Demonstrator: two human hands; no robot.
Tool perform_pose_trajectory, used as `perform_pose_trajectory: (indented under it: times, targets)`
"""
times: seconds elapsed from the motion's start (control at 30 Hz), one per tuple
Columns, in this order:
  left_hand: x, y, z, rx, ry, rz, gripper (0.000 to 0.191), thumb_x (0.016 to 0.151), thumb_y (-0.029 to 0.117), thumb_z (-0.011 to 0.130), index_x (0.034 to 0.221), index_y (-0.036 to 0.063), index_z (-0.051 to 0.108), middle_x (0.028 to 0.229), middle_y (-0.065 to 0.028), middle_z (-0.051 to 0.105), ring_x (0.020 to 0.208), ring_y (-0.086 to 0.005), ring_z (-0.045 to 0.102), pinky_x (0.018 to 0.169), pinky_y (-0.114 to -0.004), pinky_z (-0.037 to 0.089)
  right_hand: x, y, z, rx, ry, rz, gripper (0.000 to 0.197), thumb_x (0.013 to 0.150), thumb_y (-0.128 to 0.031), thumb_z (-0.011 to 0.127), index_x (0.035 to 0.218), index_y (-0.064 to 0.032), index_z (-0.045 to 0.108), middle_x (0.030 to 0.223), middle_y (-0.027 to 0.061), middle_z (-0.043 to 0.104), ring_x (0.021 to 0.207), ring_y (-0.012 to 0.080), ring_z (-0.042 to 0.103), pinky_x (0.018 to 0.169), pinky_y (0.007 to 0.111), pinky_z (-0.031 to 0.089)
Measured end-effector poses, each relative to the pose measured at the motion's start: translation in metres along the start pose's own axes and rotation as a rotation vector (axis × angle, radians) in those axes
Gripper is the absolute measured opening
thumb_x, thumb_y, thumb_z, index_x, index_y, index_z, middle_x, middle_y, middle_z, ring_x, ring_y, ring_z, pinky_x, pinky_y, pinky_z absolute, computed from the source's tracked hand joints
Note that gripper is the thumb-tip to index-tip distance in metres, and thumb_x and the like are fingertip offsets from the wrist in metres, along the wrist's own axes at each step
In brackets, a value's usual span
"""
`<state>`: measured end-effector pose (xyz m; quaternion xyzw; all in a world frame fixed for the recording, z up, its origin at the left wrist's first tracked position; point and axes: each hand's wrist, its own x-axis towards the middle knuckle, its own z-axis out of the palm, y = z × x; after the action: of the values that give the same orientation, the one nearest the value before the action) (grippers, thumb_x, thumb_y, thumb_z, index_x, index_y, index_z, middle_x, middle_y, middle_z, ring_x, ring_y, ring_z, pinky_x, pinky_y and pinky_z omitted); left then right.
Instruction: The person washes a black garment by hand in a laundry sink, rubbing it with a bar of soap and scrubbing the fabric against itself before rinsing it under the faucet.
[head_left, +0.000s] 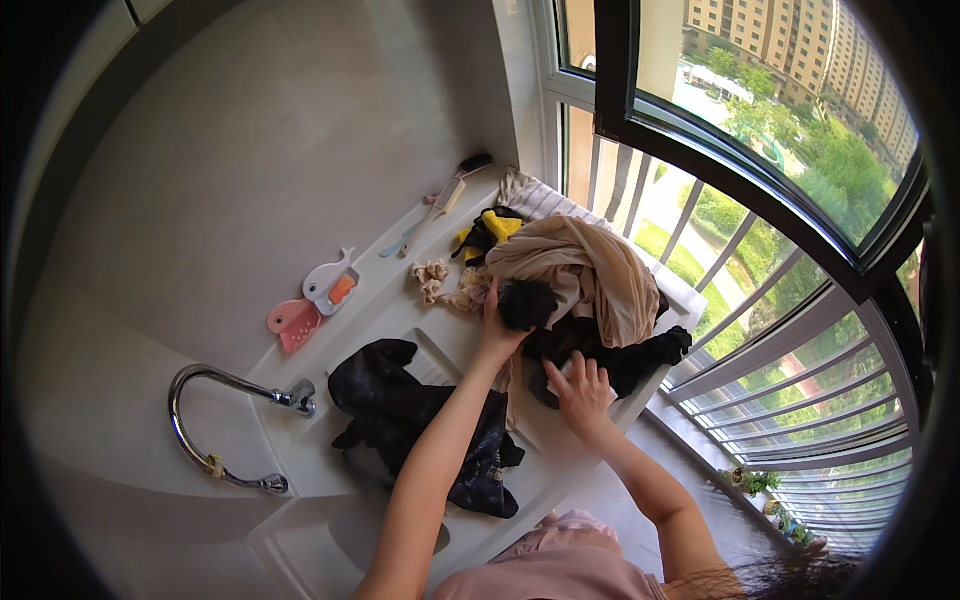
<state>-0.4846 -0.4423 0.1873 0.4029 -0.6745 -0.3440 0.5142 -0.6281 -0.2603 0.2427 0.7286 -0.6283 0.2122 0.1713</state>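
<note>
My left hand (504, 326) grips a bunched black cloth (528, 303) above the right part of the white laundry sink (517, 465). Under my right hand (583, 394) is a small white object (553, 388), perhaps a bar of soap, mostly hidden by the fingers. It presses on a dark garment (637, 367) spread along the counter's right side. Beyond both hands a heap of beige fabric (577, 262) is piled up. A black garment with a faint print (427, 412) lies over the washboard (431, 360) and basin, partly behind my left forearm.
A chrome faucet (217, 390) is at left. Whale-shaped soap holders, one pink (295, 322) and one grey (324, 285) with orange soap (342, 289), sit against the wall. Brushes (446, 199), yellow-and-black cloth (495, 225) and crumpled pale cloth (430, 279) lie behind. A barred window (739, 247) stands at right.
</note>
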Motion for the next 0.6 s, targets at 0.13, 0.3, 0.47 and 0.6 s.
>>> perform_pose_trajectory:
  times: [0.13,0.3,0.47,0.6]
  targets:
    - [0.011,0.016,-0.001,0.094,-0.022,-0.033,0.116,0.055,0.026,0.089,0.149,0.0073,0.023,0.143,-0.0225,0.038,0.133,-0.0394,0.035,0.110,-0.046,0.031,0.015,0.007,0.001,0.010,0.021,0.018,0.050,0.076,-0.015,0.063,0.124,-0.0260,0.059,0.116,0.0158,0.053,0.089,0.0287,0.053,0.071,0.038,0.042]
    - [-0.035,0.065,-0.060,0.365,-0.112,-0.028,0.094,0.072,0.037,0.081,0.146,0.0103,0.031,0.145,-0.0197,0.038,0.134,-0.0392,0.035,0.110,-0.046,0.030,0.011,0.007,-0.029,0.157,-0.155,0.050,0.075,0.062,-0.006,0.072,0.132,-0.0236,0.051,0.125,0.0165,0.047,0.097,0.0317,0.053,0.078,0.040,0.045]
    - [-0.107,0.102,-0.194,0.717,-0.149,-0.211,0.042,0.079,0.034,0.073,0.112,0.0093,0.063,0.111,-0.0068,0.062,0.107,-0.0257,0.055,0.093,-0.040,0.040,0.009,-0.023,-0.075,0.517,-0.260,0.029,0.080,0.058,-0.002,0.071,0.133,-0.0191,0.048,0.129,0.0164,0.044,0.109,0.0353,0.055,0.086,0.042,0.050]
    - [-0.167,0.131,-0.179,0.860,-0.182,0.040,0.037,0.075,0.020,0.075,0.109,0.0094,0.065,0.102,-0.0072,0.060,0.104,-0.0263,0.054,0.095,-0.042,0.037,0.060,-0.077,-0.046,0.660,-0.237,-0.163,0.071,0.063,-0.007,0.070,0.130,-0.0179,0.049,0.122,0.0175,0.048,0.102,0.0364,0.057,0.082,0.042,0.051]
